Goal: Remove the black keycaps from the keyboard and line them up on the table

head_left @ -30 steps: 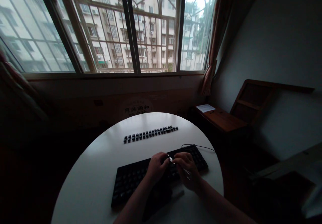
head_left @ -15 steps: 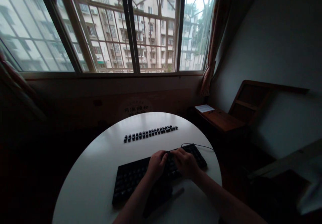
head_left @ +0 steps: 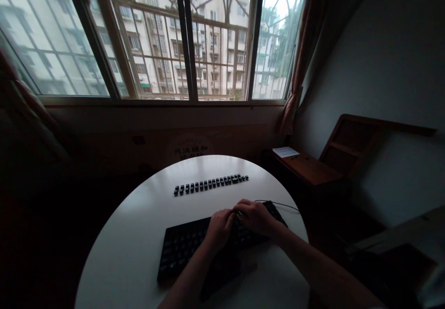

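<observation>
A black keyboard [head_left: 184, 242] lies slantwise on a round white table [head_left: 121, 249]. Over the back part of its key area, my left hand [head_left: 219, 225] is closed, thumb and fingers pressed together. My right hand [head_left: 257, 217] is beside it, fingers bent into a pinch, and their fingertips nearly meet. A small glint shows at the right fingertips, but what either hand grips is too dark and small to name. Behind the keyboard, several small black keycaps [head_left: 208, 184] stand in two slanting rows.
A thin cable [head_left: 278, 203] runs from the keyboard's back right over the table edge. A dark shape [head_left: 222, 276] lies by my left forearm, its kind unclear. Right of the table, a wooden bench [head_left: 313, 170] bears white paper [head_left: 285, 152]. A barred window [head_left: 194, 45] is ahead.
My right hand has shifted slightly, its back now raised and fingers curled further over toward the left hand. The whole view has swung a little left. The keycap rows look the same.
</observation>
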Action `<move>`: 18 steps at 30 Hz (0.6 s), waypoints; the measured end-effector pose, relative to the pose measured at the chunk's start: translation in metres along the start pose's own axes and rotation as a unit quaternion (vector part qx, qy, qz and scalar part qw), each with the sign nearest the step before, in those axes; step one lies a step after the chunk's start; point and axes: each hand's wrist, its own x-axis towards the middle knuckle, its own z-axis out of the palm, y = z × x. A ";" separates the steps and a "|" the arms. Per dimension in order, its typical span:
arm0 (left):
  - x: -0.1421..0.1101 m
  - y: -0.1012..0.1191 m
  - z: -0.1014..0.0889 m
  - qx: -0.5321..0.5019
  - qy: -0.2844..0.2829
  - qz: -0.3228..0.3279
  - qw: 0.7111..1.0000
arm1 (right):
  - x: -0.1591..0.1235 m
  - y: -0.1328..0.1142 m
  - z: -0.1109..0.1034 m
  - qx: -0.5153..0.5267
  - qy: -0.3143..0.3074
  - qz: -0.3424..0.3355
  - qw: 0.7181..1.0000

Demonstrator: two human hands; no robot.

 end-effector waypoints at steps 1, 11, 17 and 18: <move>0.000 0.001 0.000 0.003 -0.001 -0.001 1.000 | 0.000 0.001 0.001 0.006 -0.002 -0.004 1.000; -0.002 0.003 0.000 0.015 0.024 -0.040 0.999 | 0.050 0.122 -0.034 0.024 0.022 0.163 0.986; -0.001 0.005 0.000 0.028 0.023 -0.052 0.998 | 0.072 0.211 -0.027 0.020 -0.044 0.249 0.967; -0.001 0.006 -0.001 0.028 0.023 -0.053 0.998 | 0.074 0.219 -0.022 0.022 -0.060 0.256 0.964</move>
